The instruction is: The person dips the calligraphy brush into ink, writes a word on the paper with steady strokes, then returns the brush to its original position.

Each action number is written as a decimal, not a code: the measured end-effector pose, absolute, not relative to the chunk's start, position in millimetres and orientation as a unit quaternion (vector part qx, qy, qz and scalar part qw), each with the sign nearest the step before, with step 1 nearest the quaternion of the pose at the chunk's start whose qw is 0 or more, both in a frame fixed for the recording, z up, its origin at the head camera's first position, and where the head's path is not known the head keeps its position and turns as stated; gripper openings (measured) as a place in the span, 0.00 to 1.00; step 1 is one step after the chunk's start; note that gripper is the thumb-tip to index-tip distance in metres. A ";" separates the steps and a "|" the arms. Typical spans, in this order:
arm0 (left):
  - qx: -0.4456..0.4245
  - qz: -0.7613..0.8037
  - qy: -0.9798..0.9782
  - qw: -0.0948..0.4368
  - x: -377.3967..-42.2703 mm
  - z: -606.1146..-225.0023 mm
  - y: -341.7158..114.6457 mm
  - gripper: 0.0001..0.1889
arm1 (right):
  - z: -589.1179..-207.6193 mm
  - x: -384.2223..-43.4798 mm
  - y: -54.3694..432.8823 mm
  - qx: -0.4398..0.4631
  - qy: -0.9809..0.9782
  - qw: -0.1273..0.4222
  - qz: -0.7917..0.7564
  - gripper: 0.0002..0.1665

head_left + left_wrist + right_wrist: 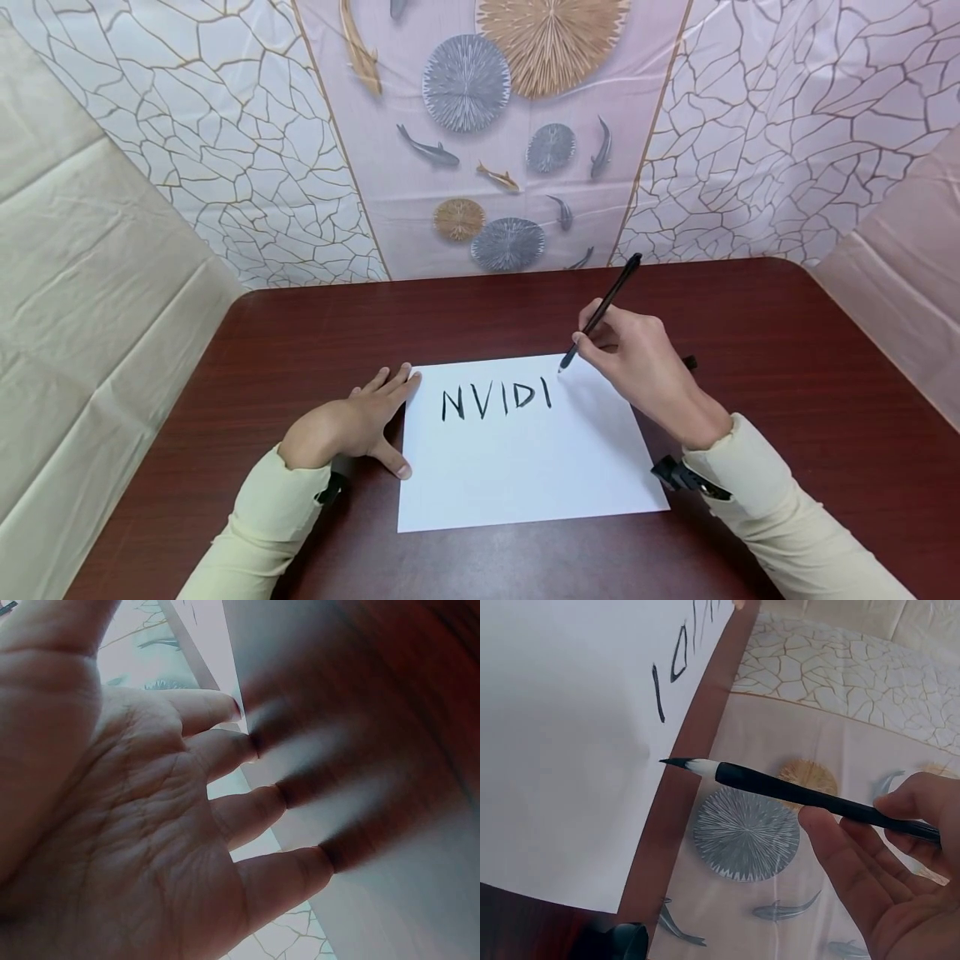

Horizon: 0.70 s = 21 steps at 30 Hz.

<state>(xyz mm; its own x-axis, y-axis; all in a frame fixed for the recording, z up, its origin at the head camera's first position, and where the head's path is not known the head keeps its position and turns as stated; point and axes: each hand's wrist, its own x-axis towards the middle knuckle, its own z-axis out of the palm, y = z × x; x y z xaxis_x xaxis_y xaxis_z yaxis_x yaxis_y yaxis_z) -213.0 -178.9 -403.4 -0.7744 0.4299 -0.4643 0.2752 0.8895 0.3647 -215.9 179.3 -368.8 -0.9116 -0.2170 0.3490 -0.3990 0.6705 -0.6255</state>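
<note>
A white sheet of paper [517, 475] lies on the table, with the black strokes "NVIDI" [495, 398] across its upper part. My right hand [637, 358] pinches a writing brush [611, 293] by its dark handle. White bristles with a black tip [679, 763] show in the right wrist view. That tip is by the sheet's top edge, right of the last stroke; whether it touches the paper I cannot tell. At the sheet's left edge rests my left hand [352, 427], fingers spread, thumb on the paper's border. The left wrist view shows its palm [142, 825] and straight fingers.
The dark red-brown table [315, 325] extends around the sheet. Partly hidden behind the right wrist is a small black object [690, 362], which shows as a dark rounded shape [630, 941] in the right wrist view. A patterned cloth [502, 192] hangs behind the table.
</note>
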 end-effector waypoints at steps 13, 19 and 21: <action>0.182 0.141 0.931 0.283 -214.3 -402.2 -177.9 0.73 | -365.0 -207.3 173.4 0.202 -0.917 0.061 0.340 0.05; 0.181 0.144 0.930 0.284 -213.9 -402.0 -177.9 0.73 | -354.7 -200.6 171.0 0.207 -0.916 0.035 0.342 0.04; 0.182 0.145 0.930 0.285 -213.6 -402.1 -178.0 0.73 | -352.1 -199.8 172.0 0.204 -0.916 0.048 0.343 0.05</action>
